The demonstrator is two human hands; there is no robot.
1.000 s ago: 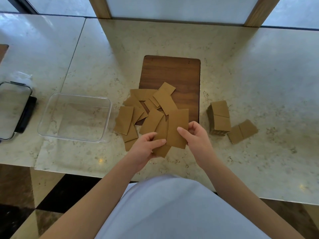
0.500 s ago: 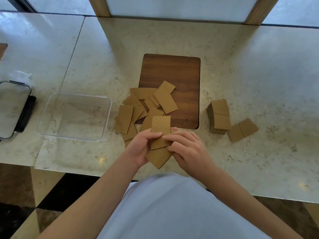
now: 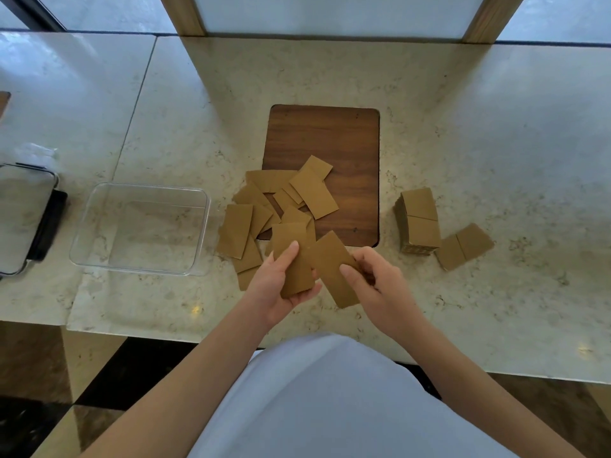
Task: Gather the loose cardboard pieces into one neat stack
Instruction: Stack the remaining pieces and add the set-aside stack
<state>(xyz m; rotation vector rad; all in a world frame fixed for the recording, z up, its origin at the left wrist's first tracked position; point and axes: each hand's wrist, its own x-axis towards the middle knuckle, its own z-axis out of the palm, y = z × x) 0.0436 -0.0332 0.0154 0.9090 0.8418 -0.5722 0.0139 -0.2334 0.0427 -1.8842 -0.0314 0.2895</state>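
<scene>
Since half a second ago I see the two hands have drawn apart: the pieces that overlapped between them are now split, one bundle per hand. Going left to right, the clear tub sits empty and unused beside the scatter. The loose cardboard pieces lie fanned half on the marble counter, half on the wooden board, probably where they were first spilled. My left hand is closed narrowly on an upright piece, thumb across its face, fingers cupped beneath; it may be more than one piece, I can't tell from here. Touching its right edge, the right hand pinches a tilted piece, thumb on top, angled as if about to be squared onto the left-hand bundle. Further right stands the finished stack, with two stray pieces lying flat just beside it, likely waiting for collection.
</scene>
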